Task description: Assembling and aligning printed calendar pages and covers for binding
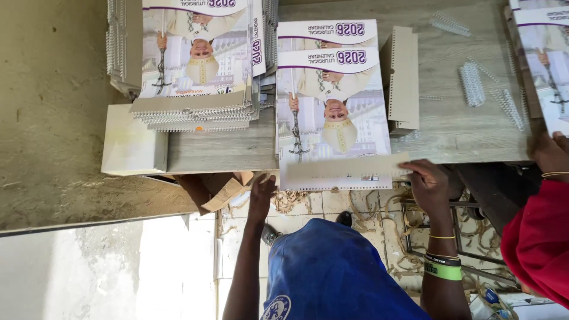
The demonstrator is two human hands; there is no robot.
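A printed wall calendar (332,112) with a purple header lies on the wooden table (456,130), its bottom edge hanging over the near side. A beige card strip (344,169) lies across that bottom edge, above a row of punched holes. My right hand (429,185), with yellow, black and green wristbands, pinches the strip's right end. My left hand (261,195) reaches up to the table edge beside the calendar's lower left corner; whether it grips anything is unclear.
A stack of wire-bound calendars (198,65) sits at the left on a white box (133,145). Beige card backs (403,77) and loose wire spirals (474,83) lie to the right. Another person's hand (551,153) and red sleeve (536,243) are at the far right.
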